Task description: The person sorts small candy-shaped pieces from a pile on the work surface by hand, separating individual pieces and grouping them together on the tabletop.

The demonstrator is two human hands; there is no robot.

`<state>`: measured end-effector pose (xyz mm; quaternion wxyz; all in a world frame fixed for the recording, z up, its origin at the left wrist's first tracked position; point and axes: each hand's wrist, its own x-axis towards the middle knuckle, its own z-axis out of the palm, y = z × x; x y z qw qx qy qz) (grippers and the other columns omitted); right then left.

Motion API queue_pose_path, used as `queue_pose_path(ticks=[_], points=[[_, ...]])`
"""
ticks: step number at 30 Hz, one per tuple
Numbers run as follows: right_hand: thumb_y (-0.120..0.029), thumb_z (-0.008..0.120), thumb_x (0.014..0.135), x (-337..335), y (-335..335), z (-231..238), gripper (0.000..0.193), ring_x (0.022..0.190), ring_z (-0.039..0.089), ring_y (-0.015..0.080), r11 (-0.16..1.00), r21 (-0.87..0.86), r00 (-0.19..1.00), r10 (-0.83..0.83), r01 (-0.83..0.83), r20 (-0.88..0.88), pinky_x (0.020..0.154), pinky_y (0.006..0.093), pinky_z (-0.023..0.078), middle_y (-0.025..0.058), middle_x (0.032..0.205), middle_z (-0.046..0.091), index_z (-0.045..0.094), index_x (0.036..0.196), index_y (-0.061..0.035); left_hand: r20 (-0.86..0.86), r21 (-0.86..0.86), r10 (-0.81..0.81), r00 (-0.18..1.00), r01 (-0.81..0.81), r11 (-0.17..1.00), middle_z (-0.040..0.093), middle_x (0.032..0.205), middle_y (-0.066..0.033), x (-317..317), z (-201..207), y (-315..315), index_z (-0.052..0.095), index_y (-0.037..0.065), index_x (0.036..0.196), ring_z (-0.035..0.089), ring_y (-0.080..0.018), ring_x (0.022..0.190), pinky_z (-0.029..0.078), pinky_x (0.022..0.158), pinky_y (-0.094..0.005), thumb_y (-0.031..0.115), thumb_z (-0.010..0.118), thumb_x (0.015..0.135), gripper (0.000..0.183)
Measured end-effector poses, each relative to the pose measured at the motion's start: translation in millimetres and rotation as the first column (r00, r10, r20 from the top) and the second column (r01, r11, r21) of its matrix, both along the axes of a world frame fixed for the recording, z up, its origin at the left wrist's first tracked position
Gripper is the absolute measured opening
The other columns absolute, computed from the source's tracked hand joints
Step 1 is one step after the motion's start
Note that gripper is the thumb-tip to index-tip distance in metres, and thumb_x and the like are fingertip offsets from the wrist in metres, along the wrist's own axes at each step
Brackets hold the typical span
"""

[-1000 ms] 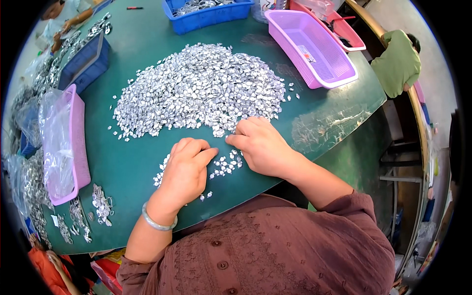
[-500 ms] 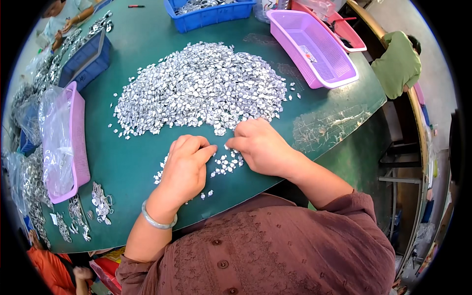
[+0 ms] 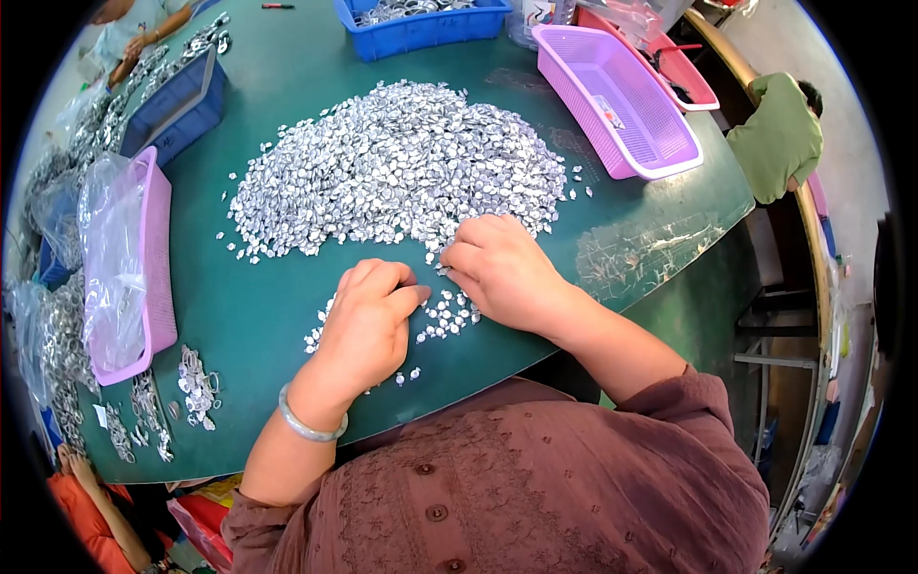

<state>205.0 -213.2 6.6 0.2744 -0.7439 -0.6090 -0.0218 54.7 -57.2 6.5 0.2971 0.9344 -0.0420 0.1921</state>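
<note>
A broad heap of small silver metal pieces (image 3: 392,163) covers the middle of the green table (image 3: 277,316). At its near edge my right hand (image 3: 502,273) has its fingers curled down, fingertips among the pieces there. My left hand (image 3: 368,311), wearing a pale bangle (image 3: 311,430) on the wrist, is closed with thumb and fingers drawn together. What either hand grips, if anything, is too small or hidden to tell. A small loose group of pieces (image 3: 448,316) lies between the hands, and more pieces (image 3: 314,337) show left of my left hand.
Purple baskets stand at right (image 3: 622,105) and left (image 3: 158,277), the left one holding clear plastic. Blue bins sit at the back (image 3: 430,31) and far left (image 3: 177,115). Metal key-ring-like parts (image 3: 196,387) lie near left. Other people are around the table's left side; a person in green (image 3: 784,139) is at right.
My right hand has moved a little away from me, toward the heap's edge, widening its gap from my left hand. My left hand is almost still. The whole view has shifted slightly.
</note>
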Motion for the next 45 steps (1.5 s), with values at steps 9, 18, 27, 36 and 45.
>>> queue_pose_path(ticks=[9, 18, 27, 36, 45], points=[[-0.014, 0.066, 0.084, 3.4, 6.1, 1.7, 0.006, 0.087, 0.059, 0.0277, 0.997, -0.072, 1.0, 0.003, -0.003, -0.011, 0.079, 0.0408, 0.042, 0.0063, 0.084, 0.058, 0.068, 0.081, -0.0084, 0.001, -0.004, 0.01, 1.0, -0.01, 1.0, 0.061, 0.094, -0.0101, 3.5, -1.3, 4.4, 0.072, 0.002, 0.096, 0.058, -0.03, 0.091, 0.046, 0.086, -0.0396, -0.011, 0.056, 0.07, 0.033], [-0.008, 0.061, 0.075, -3.5, 4.1, 0.0, 0.004, 0.085, 0.059, 0.0247, 0.995, -0.101, 0.982, 0.019, 0.0, 0.186, 0.078, 0.0381, 0.041, 0.0064, 0.084, 0.058, 0.064, 0.077, -0.0089, -0.014, -0.007, 0.019, 1.0, -0.019, 1.0, 0.062, 0.094, -0.0101, 0.1, 0.3, -0.8, 0.072, 0.002, 0.097, 0.058, -0.0298, 0.091, 0.046, 0.086, -0.0394, -0.011, 0.055, 0.071, 0.033], [-0.009, 0.062, 0.074, -0.4, 7.0, 0.5, 0.005, 0.084, 0.058, 0.0245, 0.989, -0.141, 0.976, 0.06, -0.03, 0.21, 0.077, 0.0383, 0.042, 0.007, 0.085, 0.057, 0.064, 0.079, -0.0087, -0.005, -0.008, 0.026, 1.0, -0.026, 1.0, 0.062, 0.093, -0.0104, 3.4, -1.3, 2.8, 0.071, 0.001, 0.097, 0.058, -0.0301, 0.091, 0.046, 0.086, -0.0393, -0.011, 0.055, 0.072, 0.032], [-0.012, 0.067, 0.084, -3.5, 10.0, 5.4, 0.006, 0.083, 0.059, 0.0265, 0.977, -0.208, 0.998, 0.061, -0.055, 0.022, 0.075, 0.0396, 0.042, 0.0063, 0.083, 0.059, 0.069, 0.087, -0.0067, 0.02, -0.018, 0.048, 0.999, -0.048, 0.999, 0.062, 0.095, -0.0106, 4.1, -1.3, 4.7, 0.071, 0.0, 0.098, 0.058, -0.0307, 0.091, 0.046, 0.085, -0.0397, -0.011, 0.056, 0.072, 0.032], [-0.007, 0.068, 0.081, -3.4, 0.5, 6.6, 0.014, 0.081, 0.061, 0.0281, 0.993, -0.115, 1.0, -0.012, 0.015, 0.023, 0.074, 0.0399, 0.045, 0.0061, 0.082, 0.061, 0.072, 0.095, -0.0059, 0.001, -0.015, 0.048, 0.999, -0.047, 0.999, 0.062, 0.096, -0.0112, 4.0, -0.7, 4.3, 0.07, 0.0, 0.102, 0.057, -0.0309, 0.091, 0.046, 0.085, -0.0395, -0.011, 0.055, 0.073, 0.034]])
